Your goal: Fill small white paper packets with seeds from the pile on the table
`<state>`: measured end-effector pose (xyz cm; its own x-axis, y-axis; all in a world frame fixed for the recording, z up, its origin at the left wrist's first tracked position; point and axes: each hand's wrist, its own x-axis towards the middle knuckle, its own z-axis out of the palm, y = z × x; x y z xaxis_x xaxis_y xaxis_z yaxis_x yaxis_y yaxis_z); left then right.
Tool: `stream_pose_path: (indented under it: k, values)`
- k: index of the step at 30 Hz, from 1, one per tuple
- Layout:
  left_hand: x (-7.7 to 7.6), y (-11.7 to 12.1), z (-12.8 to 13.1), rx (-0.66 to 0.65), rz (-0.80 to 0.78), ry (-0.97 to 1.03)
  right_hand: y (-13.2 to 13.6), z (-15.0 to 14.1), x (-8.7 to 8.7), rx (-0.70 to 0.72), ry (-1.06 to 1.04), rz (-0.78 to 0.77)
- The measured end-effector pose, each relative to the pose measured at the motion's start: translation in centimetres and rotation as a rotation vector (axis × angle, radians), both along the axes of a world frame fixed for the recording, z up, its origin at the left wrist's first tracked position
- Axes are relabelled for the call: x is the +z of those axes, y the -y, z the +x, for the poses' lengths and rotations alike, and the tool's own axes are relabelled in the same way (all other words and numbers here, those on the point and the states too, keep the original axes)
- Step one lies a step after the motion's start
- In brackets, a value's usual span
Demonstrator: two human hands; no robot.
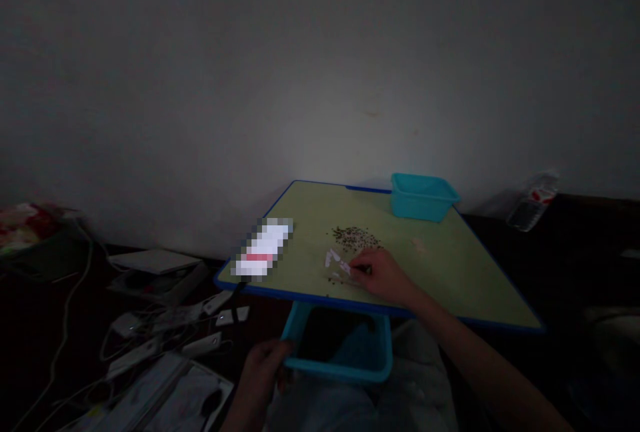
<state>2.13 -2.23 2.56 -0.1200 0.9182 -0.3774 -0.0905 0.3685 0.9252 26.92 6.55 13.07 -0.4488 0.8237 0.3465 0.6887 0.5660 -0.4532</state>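
Observation:
My right hand (381, 275) rests on the green table (450, 265), its fingers curled and pinched at small white paper bits (336, 261) near the front edge. A scatter of small dark seeds (357, 237) lies just beyond the fingers. My left hand (263, 364) grips the left rim of a blue plastic tub (345, 345) held below the table's front edge, over my lap. What the right fingers pinch is too small and dim to name.
A second blue tub (423, 196) stands at the table's far edge by the wall. A blurred white card (263, 248) lies at the table's left. Cables and flat white items (160, 339) litter the floor left. A plastic bottle (533, 200) leans at right.

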Motion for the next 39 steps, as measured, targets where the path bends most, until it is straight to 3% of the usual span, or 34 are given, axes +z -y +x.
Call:
stream_pose_path:
  k: [15, 20, 30, 39]
  values:
    - [0.4, 0.1, -0.1, -0.047, 0.032, -0.019, 2.5, -0.4, 0.7, 0.116, -0.008, 0.017]
    - [0.2, 0.1, 0.0, -0.038, 0.040, -0.026, 2.7, 1.4, 0.5, -0.002, -0.026, 0.093]
    - [0.0, 0.0, 0.4, -0.006, 0.076, -0.042, 2.5, 9.8, 0.0, -0.319, 0.049, 0.137]
    - [-0.3, 0.0, 0.4, -0.029, 0.060, -0.052, 1.1, 9.6, -0.9, -0.346, 0.104, 0.161]
